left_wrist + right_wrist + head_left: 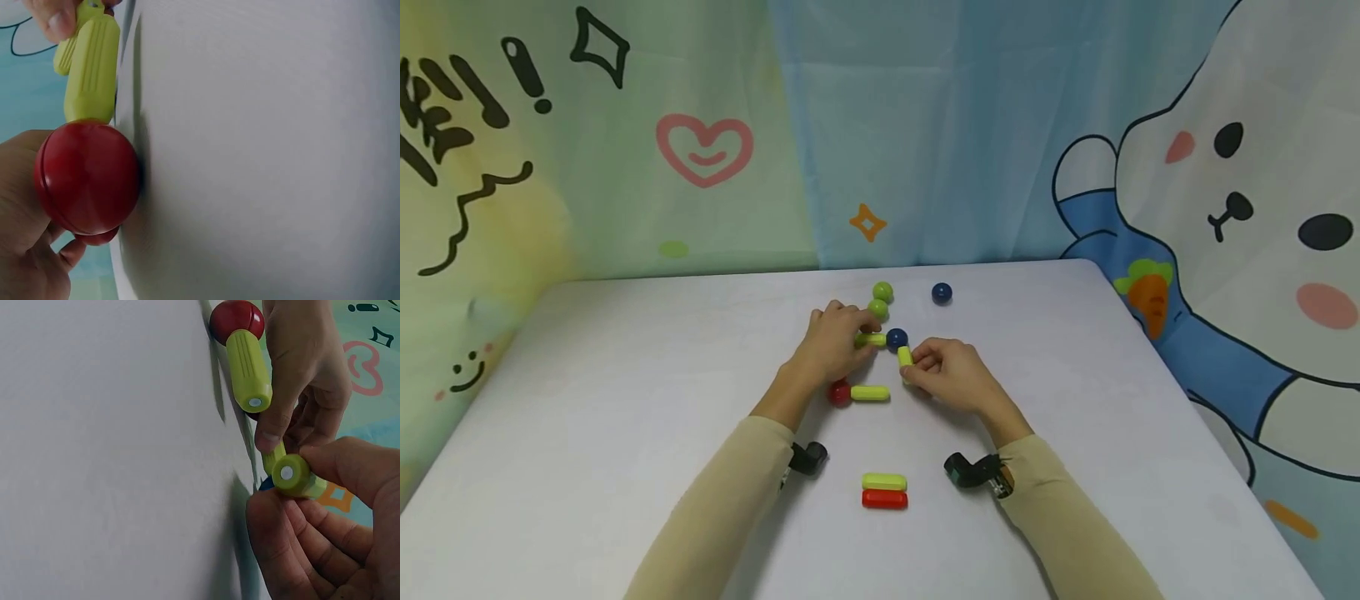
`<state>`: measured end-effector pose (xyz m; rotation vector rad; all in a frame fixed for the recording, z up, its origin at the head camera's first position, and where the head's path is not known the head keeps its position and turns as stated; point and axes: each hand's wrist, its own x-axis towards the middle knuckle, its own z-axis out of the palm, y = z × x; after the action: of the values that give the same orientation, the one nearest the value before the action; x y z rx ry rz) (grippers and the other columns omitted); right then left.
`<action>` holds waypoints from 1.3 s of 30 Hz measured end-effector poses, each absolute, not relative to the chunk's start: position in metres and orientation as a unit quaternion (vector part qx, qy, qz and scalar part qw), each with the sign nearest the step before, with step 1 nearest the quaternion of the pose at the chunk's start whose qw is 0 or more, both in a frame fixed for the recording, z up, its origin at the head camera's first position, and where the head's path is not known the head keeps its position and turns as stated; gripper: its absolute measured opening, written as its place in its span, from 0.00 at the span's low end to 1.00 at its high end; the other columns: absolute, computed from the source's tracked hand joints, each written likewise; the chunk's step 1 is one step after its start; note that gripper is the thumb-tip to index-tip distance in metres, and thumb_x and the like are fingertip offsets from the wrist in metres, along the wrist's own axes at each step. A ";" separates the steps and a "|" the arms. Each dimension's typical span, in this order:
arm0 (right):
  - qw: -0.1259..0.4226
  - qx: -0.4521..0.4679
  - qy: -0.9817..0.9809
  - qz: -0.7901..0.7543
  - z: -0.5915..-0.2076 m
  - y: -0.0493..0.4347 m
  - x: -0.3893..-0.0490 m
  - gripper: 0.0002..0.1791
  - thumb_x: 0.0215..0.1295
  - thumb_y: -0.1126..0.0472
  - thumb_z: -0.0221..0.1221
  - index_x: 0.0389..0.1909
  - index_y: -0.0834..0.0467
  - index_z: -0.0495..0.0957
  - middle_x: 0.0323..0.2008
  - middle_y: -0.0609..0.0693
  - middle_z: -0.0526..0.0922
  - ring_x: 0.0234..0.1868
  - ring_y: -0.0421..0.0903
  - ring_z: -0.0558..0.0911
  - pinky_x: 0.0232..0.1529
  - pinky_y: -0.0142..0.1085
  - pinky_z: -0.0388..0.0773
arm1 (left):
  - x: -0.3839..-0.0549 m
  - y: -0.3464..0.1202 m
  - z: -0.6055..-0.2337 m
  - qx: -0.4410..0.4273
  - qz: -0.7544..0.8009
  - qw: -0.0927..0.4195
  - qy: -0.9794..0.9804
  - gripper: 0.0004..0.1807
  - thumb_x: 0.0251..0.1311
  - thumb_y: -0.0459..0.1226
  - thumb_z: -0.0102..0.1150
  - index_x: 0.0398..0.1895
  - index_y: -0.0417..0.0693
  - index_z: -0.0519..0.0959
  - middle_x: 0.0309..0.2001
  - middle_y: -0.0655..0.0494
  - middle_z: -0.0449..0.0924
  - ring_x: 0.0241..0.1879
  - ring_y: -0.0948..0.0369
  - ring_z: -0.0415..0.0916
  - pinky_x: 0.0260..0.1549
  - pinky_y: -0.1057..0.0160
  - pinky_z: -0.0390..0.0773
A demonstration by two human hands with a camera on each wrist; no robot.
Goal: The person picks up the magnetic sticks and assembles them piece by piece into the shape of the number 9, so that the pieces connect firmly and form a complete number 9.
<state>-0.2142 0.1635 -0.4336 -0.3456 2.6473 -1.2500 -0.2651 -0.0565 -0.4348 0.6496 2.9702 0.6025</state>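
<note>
My left hand (835,340) pinches a yellow-green rod (872,340), whose right end meets a dark blue ball (897,338). A second yellow-green rod (905,357) runs from that ball toward me, between the thumb and fingers of my right hand (953,373). In the right wrist view this rod's end (287,473) shows a small silver disc. Just nearer than my left hand lies a red ball (839,393) joined to another yellow-green rod (870,393). Part of a second red ball (97,238) shows by my left fingers in the left wrist view, mostly hidden.
Two green balls (880,301) sit beyond my left fingers, with a loose blue ball (942,293) to their right. Closer to me, a yellow-green rod (883,482) and a red rod (884,499) lie side by side on the white table (625,433). A printed curtain (925,150) hangs behind.
</note>
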 end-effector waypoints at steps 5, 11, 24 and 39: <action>0.101 -0.102 0.895 -0.423 -0.438 0.157 -0.215 0.13 0.66 0.54 0.67 0.42 0.60 0.83 0.32 0.49 0.87 0.29 0.41 0.84 0.33 0.34 0.79 | -0.265 -0.056 -0.436 0.215 0.199 0.027 0.956 0.12 0.67 0.43 0.66 0.52 0.58 0.83 0.48 0.59 0.82 0.54 0.55 0.70 0.52 0.50 0.67; 0.106 -0.089 0.895 -0.424 -0.441 0.154 -0.216 0.13 0.67 0.53 0.66 0.43 0.60 0.83 0.31 0.48 0.87 0.29 0.41 0.84 0.35 0.35 0.80 | -0.264 -0.059 -0.439 0.223 0.232 0.040 0.946 0.12 0.68 0.41 0.65 0.53 0.56 0.82 0.49 0.58 0.81 0.54 0.54 0.70 0.51 0.49 0.65; 0.124 -0.064 0.898 -0.418 -0.439 0.153 -0.219 0.16 0.70 0.52 0.63 0.44 0.61 0.81 0.28 0.49 0.85 0.26 0.42 0.82 0.31 0.34 0.79 | -0.265 -0.060 -0.442 0.220 0.260 0.051 0.939 0.13 0.71 0.43 0.62 0.56 0.55 0.79 0.52 0.57 0.79 0.56 0.53 0.69 0.54 0.45 0.62; 0.143 -0.064 0.888 -0.433 -0.439 0.153 -0.223 0.15 0.70 0.52 0.63 0.43 0.62 0.81 0.28 0.51 0.85 0.25 0.42 0.84 0.31 0.35 0.82 | -0.267 -0.063 -0.443 0.221 0.249 0.065 0.941 0.14 0.72 0.45 0.60 0.57 0.55 0.80 0.52 0.57 0.80 0.55 0.54 0.68 0.54 0.46 0.60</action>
<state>-0.2233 0.1530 -0.4395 -0.1849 2.5594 -1.2490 -0.2675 -0.0629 -0.4429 0.6656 2.8379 0.7527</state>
